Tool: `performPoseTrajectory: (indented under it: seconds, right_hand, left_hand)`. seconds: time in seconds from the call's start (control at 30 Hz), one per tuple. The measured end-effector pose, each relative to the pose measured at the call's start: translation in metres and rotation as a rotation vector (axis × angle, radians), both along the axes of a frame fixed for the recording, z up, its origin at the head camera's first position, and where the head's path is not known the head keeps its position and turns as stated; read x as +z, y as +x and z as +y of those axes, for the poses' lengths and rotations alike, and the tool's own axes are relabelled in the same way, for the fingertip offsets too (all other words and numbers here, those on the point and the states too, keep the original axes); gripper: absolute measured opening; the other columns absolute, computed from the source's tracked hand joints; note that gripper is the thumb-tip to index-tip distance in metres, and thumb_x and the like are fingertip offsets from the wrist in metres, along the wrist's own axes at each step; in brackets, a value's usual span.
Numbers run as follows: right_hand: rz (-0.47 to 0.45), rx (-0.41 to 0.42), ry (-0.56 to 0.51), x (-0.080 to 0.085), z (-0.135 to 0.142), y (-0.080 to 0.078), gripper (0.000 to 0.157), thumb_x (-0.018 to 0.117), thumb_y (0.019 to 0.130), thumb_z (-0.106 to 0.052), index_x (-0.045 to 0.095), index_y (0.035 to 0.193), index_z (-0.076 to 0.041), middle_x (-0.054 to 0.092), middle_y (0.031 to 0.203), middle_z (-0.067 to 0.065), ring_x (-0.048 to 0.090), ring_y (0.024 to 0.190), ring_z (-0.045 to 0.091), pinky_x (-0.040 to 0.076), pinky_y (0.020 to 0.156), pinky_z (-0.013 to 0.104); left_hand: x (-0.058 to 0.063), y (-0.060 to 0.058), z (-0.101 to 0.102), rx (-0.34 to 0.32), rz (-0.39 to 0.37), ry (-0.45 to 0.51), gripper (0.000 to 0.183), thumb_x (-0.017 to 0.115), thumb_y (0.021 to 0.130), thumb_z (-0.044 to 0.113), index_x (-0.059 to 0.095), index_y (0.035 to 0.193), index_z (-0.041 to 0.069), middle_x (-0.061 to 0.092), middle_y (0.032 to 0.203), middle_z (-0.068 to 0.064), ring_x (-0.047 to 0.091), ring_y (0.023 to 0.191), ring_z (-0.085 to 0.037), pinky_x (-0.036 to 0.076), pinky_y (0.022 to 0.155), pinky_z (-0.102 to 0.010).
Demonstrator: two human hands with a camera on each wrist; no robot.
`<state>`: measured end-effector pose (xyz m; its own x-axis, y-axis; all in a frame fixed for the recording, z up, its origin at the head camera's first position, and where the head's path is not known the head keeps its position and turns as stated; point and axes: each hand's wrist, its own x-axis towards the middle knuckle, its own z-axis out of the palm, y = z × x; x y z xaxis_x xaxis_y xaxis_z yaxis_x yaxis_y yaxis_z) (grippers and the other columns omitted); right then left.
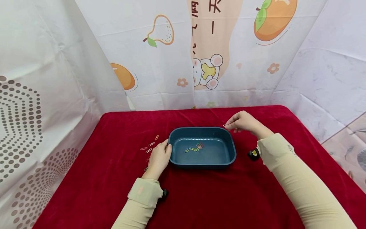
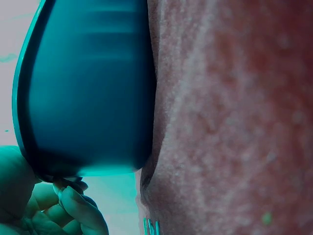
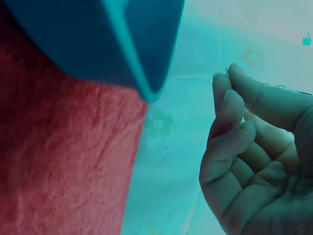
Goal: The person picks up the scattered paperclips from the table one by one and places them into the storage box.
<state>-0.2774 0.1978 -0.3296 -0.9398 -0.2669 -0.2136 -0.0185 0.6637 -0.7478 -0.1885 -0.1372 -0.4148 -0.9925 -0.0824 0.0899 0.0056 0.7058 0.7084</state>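
A dark blue rectangular plastic tub (image 1: 203,166) sits on the red cloth in the head view. My left hand (image 1: 158,158) holds its left end, thumb at the rim; the left wrist view shows the curled fingers (image 2: 83,210) against the tub's outer side. Above the far right corner of the tub, my right hand (image 1: 243,122) pinches a small pale paper clip (image 1: 224,126) between thumb and fingertips. Only the clip's tip (image 3: 227,71) shows in the right wrist view. Inside the tub lie several coloured paper clips (image 1: 197,149), blue, yellow and red, strung close together.
Several loose paper clips (image 1: 151,144) in pink, white and yellow lie on the red cloth (image 1: 217,200) left of the tub, some partly hidden by my left hand. A printed white curtain (image 1: 160,76) hangs behind the table.
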Motion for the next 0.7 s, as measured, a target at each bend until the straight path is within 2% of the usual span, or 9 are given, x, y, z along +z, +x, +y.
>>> performPoseTrajectory:
  seconds: [0.23,0.4,0.63,0.7]
  right_hand:
    - [-0.005,0.035,-0.035,0.001,-0.014,-0.003,0.031,0.072,0.090,-0.022,0.073,0.109,0.004,0.075,0.084,0.009,0.063,0.066,0.019,0.054,0.065,0.028]
    - [-0.008,0.069,-0.050,0.001,-0.025,-0.006,0.030,0.071,0.091,-0.021,0.073,0.108,0.005,0.074,0.085,0.013,0.061,0.064,0.018,0.055,0.065,0.030]
    - [-0.016,0.096,-0.063,0.000,-0.040,-0.010,0.028,0.071,0.091,-0.022,0.075,0.107,0.001,0.074,0.084,0.005,0.062,0.065,0.020,0.055,0.066,0.034]
    - [-0.017,0.100,-0.062,0.000,-0.045,-0.010,0.027,0.072,0.091,-0.021,0.075,0.105,0.001,0.074,0.084,0.007,0.063,0.066,0.023,0.055,0.065,0.033]
  left_hand:
    - [0.000,0.000,0.000,0.001,-0.004,-0.001,0.043,0.051,0.102,0.023,0.055,0.140,0.003,0.065,0.124,-0.017,0.062,0.108,-0.030,0.051,0.096,-0.048]
    - [0.000,0.000,0.000,-0.002,-0.006,-0.006,0.043,0.051,0.102,0.023,0.055,0.140,0.003,0.065,0.124,-0.017,0.062,0.105,-0.029,0.052,0.094,-0.047]
    - [0.000,0.000,0.000,-0.002,-0.004,-0.006,0.043,0.051,0.102,0.022,0.055,0.140,0.002,0.065,0.124,-0.017,0.062,0.107,-0.030,0.051,0.095,-0.048]
    - [0.000,0.000,0.001,-0.002,-0.004,-0.003,0.043,0.051,0.102,0.022,0.055,0.140,0.002,0.065,0.124,-0.017,0.062,0.107,-0.030,0.051,0.095,-0.048]
